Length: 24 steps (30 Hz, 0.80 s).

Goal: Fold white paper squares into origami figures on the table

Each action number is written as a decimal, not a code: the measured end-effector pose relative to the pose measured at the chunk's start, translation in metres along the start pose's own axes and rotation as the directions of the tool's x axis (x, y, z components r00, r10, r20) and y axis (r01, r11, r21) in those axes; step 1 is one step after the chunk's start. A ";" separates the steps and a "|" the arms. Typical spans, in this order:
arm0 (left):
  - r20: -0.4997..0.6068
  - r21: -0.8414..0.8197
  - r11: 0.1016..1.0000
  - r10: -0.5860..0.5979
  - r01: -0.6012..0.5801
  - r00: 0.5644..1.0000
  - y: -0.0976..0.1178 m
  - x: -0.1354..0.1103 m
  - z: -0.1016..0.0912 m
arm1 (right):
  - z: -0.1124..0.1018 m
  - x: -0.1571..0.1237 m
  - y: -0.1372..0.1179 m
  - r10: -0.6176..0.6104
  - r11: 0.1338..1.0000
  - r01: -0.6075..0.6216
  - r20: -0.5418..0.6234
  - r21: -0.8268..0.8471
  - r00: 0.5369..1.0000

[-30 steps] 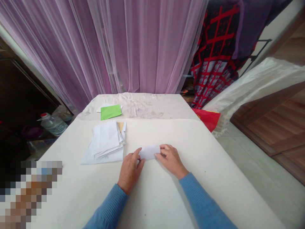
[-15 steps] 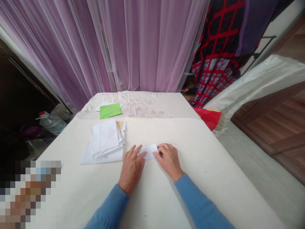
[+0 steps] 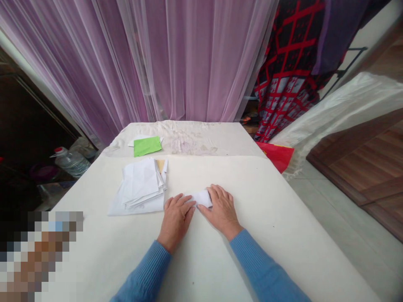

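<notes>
The left hand (image 3: 175,222) and right hand (image 3: 221,212) lay flat with their grips spread, not pinching, pressing a folded white paper slip (image 3: 201,199) between them onto the bench (image 3: 270,235), apparently a creasing step calling for firm, even pressure.

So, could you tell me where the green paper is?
In the head view, the green paper lies far left on the table, just beyond the white paper stack.

A small folded strip of white paper (image 3: 201,199) lay flat between the left hand (image 3: 175,222) and the right hand (image 3: 222,212), whose fingers pressed down on it.
</notes>
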<state>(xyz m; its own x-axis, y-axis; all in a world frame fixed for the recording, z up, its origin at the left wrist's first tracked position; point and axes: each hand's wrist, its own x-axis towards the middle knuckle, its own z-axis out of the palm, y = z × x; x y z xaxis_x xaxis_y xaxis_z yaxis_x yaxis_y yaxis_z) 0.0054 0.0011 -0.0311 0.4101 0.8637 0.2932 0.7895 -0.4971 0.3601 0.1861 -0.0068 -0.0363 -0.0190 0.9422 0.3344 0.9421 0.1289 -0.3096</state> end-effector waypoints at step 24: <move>-0.124 0.098 0.994 -0.032 0.045 0.992 -0.002 0.004 0.012 | -0.004 -0.005 -0.011 0.027 0.999 -0.023 0.095 -0.047 0.995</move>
<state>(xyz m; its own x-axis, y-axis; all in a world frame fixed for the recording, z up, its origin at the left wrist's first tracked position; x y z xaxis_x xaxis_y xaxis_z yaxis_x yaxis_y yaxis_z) 0.0110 0.0063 -0.0412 0.3245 0.8621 0.3892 0.8479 -0.4475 0.2843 0.1770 -0.0143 -0.0306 -0.0250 0.9704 0.2401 0.9569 0.0928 -0.2751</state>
